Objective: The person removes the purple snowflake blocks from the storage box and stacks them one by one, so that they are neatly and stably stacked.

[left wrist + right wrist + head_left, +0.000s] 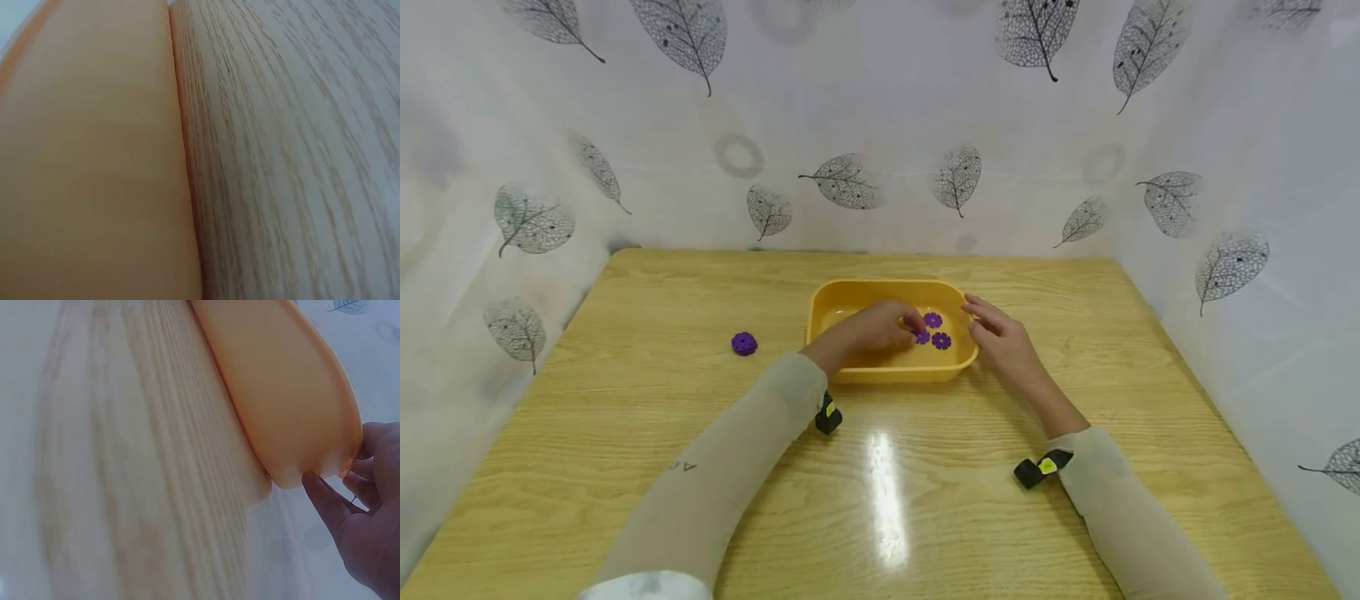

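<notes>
The right hand rests its fingers against one end of the tub, one fingertip on the outer wall, others near the rim. The tub stands on the table, whose edge shows near that end. Beyond is pale cloth with a leaf print.

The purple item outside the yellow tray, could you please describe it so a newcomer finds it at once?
On the wooden table, find the yellow tray towards the far edge. To its left in the head view lies the small purple item, round with a notched rim, perhaps a stack. The similar purple pieces are inside the tray; this one sits outside.
</notes>
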Demonstrator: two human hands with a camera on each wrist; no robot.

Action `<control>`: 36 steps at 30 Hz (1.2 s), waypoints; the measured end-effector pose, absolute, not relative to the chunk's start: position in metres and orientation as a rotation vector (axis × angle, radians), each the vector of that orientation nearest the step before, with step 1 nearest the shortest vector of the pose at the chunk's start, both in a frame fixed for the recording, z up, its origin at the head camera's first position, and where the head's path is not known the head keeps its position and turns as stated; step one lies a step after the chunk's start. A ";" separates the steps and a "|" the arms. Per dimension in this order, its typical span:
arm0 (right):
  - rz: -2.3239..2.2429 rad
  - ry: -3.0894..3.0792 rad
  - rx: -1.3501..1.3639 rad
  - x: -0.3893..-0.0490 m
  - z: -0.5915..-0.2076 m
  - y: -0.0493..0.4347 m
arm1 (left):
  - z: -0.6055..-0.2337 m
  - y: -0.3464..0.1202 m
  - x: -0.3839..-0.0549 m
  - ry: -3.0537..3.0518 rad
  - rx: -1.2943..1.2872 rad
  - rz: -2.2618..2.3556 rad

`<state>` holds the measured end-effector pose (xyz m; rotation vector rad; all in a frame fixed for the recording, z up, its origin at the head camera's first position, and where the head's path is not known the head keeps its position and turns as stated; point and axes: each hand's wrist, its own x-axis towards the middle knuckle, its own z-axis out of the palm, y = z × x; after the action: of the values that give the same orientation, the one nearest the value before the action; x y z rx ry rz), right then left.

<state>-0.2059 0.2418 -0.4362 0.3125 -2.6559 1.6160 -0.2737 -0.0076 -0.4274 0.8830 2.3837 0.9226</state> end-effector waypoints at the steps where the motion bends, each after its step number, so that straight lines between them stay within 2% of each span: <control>1: 1.615 -2.659 0.312 -0.206 -0.436 0.242 | -0.427 -0.008 -0.274 2.385 0.882 0.918; 21: 1.618 -2.684 0.314 -0.205 -0.434 0.242 | -0.432 -0.004 -0.276 2.403 0.905 0.822; 30: 1.597 -2.730 0.312 -0.188 -0.401 0.228 | -0.431 -0.004 -0.275 2.403 0.888 0.811; 36: 1.587 -2.736 0.309 -0.184 -0.396 0.225 | -0.431 -0.003 -0.275 2.415 0.900 0.805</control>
<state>-0.1844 0.2255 -0.3961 0.3086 -2.7360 1.5874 -0.2749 -0.0034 -0.4306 0.9003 2.4155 0.8053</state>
